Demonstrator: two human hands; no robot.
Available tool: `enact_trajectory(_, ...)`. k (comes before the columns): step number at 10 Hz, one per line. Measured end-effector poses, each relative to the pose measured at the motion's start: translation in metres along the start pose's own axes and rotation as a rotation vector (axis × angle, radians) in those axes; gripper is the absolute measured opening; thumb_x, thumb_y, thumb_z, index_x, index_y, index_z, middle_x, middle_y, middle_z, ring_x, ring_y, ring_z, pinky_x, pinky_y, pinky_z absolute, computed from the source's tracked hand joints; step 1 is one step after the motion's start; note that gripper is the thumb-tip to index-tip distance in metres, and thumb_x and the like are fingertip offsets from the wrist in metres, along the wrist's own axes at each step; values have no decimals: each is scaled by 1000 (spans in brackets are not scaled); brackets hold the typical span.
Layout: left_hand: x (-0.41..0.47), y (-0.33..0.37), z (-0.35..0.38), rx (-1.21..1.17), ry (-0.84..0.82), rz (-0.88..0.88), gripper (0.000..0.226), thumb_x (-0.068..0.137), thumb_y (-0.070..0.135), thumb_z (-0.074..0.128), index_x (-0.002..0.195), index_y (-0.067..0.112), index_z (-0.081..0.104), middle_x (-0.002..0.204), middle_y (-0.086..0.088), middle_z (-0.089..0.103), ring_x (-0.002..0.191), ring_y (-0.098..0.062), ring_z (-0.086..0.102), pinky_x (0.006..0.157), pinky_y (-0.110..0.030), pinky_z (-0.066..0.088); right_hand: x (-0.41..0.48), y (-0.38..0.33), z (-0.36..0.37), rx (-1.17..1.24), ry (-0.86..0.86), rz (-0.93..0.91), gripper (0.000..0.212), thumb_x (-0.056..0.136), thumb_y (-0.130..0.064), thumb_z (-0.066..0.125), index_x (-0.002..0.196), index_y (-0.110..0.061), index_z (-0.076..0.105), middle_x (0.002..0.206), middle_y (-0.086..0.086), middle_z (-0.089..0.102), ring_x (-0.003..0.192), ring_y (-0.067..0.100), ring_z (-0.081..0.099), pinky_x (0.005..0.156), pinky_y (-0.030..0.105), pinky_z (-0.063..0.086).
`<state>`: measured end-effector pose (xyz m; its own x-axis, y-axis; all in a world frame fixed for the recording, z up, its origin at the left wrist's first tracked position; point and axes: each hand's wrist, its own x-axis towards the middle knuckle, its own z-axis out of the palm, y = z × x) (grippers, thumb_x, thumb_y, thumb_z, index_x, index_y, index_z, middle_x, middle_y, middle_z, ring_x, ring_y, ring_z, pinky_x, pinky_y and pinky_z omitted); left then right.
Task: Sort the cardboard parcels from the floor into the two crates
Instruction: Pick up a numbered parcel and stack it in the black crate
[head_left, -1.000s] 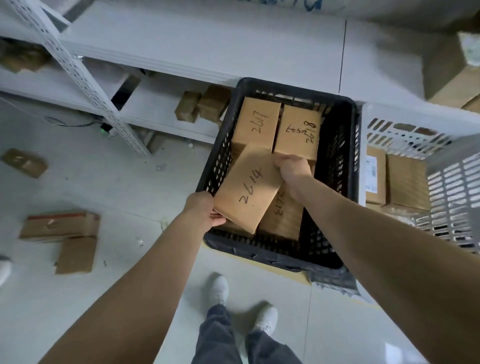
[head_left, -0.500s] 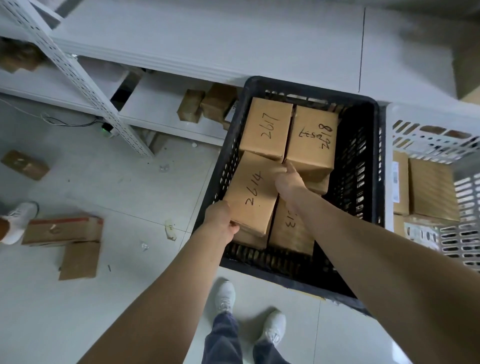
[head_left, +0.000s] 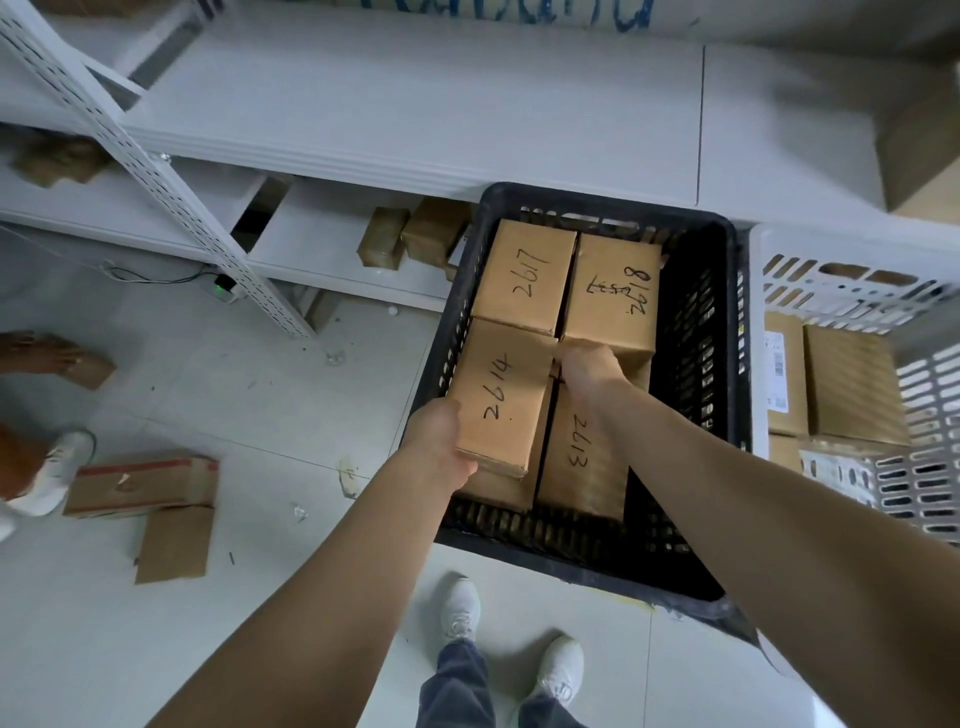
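Note:
A cardboard parcel marked 2614 (head_left: 501, 397) lies in the black crate (head_left: 722, 322), at its left side. My left hand (head_left: 439, 441) grips the parcel's near left corner. My right hand (head_left: 589, 366) holds its far right edge, fingers tucked down beside the parcel and hidden. Parcels marked 2617 (head_left: 524, 283), 2618 (head_left: 613, 291) and 2613 (head_left: 582, 457) fill the crate around it. A white crate (head_left: 852, 270) on the right holds more parcels (head_left: 852, 389).
Loose parcels lie on the tiled floor at left (head_left: 140, 486), (head_left: 174, 543), with another (head_left: 85, 366) farther back. A white metal shelf (head_left: 415, 119) runs behind the crates, small boxes (head_left: 410, 241) under it. Another person's white shoe (head_left: 49, 478) is at the left edge. My feet (head_left: 457, 608) stand before the black crate.
The 2614 parcel has come down from a tilted hold above the crate to lie squarely beside 2613 and against 2617. Both hands stayed on it.

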<state>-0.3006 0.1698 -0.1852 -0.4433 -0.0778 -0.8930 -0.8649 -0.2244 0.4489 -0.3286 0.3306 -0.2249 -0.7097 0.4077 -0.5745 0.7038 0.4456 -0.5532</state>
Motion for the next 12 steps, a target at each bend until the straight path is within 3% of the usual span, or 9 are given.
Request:
enact_trajectory(1,-22,10,2,152,-42,85,19,96,18,46,105,7,58,107,-16,62,119,-33,54,94,-38,45,-40,-23,-25,642,65,88,34,97,-17,50,128,-4,56,97,6,60,72,11,52,62,21,45)
enact_trajectory(2,-43,24,9,188,-78,240,18,96,27,49,89,10,54,85,-8,56,88,-23,59,80,-32,49,-59,-27,-45,677,55,-43,44,97,-28,50,131,-2,53,123,17,61,80,10,58,71,18,50)
enact_trajectory(3,-74,35,28,163,-241,409,23,98,31,46,107,12,56,107,-6,62,102,-20,59,95,-34,46,-86,-36,-65,768,45,-154,51,97,-43,46,135,-7,50,125,1,61,115,17,55,103,35,41)
enact_trajectory(4,-101,41,47,145,-380,593,45,98,37,47,134,11,47,126,-8,59,115,-20,57,106,-36,42,-122,-37,-89,889,62,-284,49,98,-44,44,133,-10,51,124,-1,60,115,14,55,105,35,40)
enact_trajectory(7,-180,34,101,322,-900,900,55,94,56,37,124,13,55,122,-4,63,114,-14,61,107,-39,41,-217,-11,-158,1057,462,-542,36,95,-52,39,113,-25,56,126,-4,60,122,7,53,108,33,39)
enact_trajectory(8,-203,20,114,395,-1091,949,71,71,80,48,110,22,62,110,-1,68,109,-14,64,103,-36,45,-248,5,-163,1109,622,-552,51,86,-57,41,120,-22,56,127,-2,61,122,8,54,107,32,39)
enact_trajectory(9,-221,-8,125,516,-1288,946,80,55,88,50,105,27,64,106,3,69,109,-15,64,104,-39,44,-280,30,-160,1158,810,-521,51,80,-61,44,112,-23,60,125,-1,63,121,9,55,108,35,39)
enact_trajectory(11,-263,-104,133,765,-1667,745,80,61,82,45,111,22,62,111,1,67,111,-13,63,107,-39,42,-362,100,-140,1189,1248,-336,42,76,-60,44,98,-30,61,116,-3,65,113,9,59,104,33,43)
enact_trajectory(12,-292,-166,128,876,-1804,621,65,81,73,41,110,19,62,114,-3,67,112,-16,63,107,-42,40,-412,141,-126,1170,1454,-220,36,82,-57,44,92,-29,63,110,0,67,109,12,61,101,35,43)
